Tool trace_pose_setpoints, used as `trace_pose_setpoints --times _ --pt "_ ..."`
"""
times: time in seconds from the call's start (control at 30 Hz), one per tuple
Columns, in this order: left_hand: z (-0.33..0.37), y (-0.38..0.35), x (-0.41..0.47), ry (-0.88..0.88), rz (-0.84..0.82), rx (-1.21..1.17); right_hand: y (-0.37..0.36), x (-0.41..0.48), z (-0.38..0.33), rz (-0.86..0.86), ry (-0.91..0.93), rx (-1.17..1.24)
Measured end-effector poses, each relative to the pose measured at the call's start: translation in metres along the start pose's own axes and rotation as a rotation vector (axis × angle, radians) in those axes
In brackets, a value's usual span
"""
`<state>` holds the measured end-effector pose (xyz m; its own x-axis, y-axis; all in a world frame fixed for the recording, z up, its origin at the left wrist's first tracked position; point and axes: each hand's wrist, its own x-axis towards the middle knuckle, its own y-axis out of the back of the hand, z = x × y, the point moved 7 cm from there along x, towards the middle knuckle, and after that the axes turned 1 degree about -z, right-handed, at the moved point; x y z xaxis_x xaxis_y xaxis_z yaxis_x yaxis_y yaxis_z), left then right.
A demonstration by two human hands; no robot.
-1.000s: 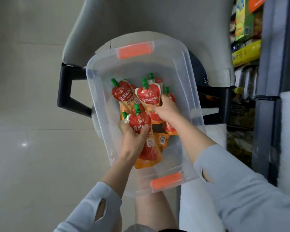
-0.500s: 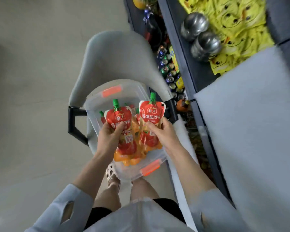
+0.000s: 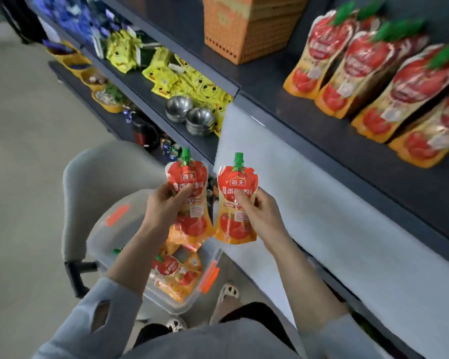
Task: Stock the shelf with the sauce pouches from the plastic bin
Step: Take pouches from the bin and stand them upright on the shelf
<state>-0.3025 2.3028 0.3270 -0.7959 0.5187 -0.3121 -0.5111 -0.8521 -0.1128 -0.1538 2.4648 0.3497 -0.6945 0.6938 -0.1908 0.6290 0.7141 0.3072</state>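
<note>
A red-and-orange spouted sauce pouch with a green cap (image 3: 188,174) is gripped in the left hand (image 3: 163,207) just above the clear plastic bin with orange latches (image 3: 106,230). The thumb is pressed on the printed front and the other fingers (image 3: 158,190) are curled round its edge. A second matching pouch (image 3: 237,181) is pinched the same way in the right hand (image 3: 261,216), above the bin's right edge. Both pouches are held upright, caps uppermost and side by side; whether they touch cannot be told.

More pouches (image 3: 175,274) are seen lying flat inside the bin, which is carried on a pale grey chair (image 3: 101,172). Up and to the right of the bin a dark grey shelf (image 3: 309,117) is seen, on which a blurred row of the same pouches (image 3: 373,81) is stood upright beside an orange perforated box (image 3: 246,27). Beyond the bin's far end, yellow smiley-face packets (image 3: 192,81) and stacked steel bowls (image 3: 189,115) are kept on a lower shelf (image 3: 151,99).
</note>
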Motion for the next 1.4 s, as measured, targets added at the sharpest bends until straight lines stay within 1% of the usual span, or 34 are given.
trace_pose_setpoints --times 0.2,0.3,0.5,0.67,0.8,0.9,1.03,1.2,1.4 --pt "0.05 -0.081 -0.006 -0.126 -0.209 0.051 0.091 -0.024 -0.032 0.246 0.092 0.125" --pt "0.069 -0.124 -0.013 -0.172 -0.317 0.068 0.133 -0.036 -0.044 0.349 0.12 0.141" --pt "0.099 -0.218 -0.029 -0.262 -0.432 0.075 0.217 -0.055 -0.059 0.484 0.172 0.163" --pt "0.126 -0.298 -0.052 -0.32 -0.562 0.04 0.291 -0.064 -0.07 0.538 0.202 0.172" --pt "0.138 -0.354 -0.059 -0.348 -0.579 0.018 0.356 -0.07 -0.074 0.618 0.2 0.156" --pt "0.139 -0.392 -0.066 -0.345 -0.624 -0.003 0.405 -0.071 -0.068 0.695 0.173 0.108" --pt "0.13 -0.428 -0.067 -0.315 -0.64 -0.031 0.471 -0.062 -0.044 0.812 0.088 0.088" --pt "0.12 -0.454 -0.066 -0.308 -0.603 -0.019 0.526 -0.019 -0.015 0.838 0.027 0.09" --pt "0.117 -0.47 -0.063 -0.361 -0.549 0.02 0.57 0.046 -0.009 0.863 0.016 0.029"
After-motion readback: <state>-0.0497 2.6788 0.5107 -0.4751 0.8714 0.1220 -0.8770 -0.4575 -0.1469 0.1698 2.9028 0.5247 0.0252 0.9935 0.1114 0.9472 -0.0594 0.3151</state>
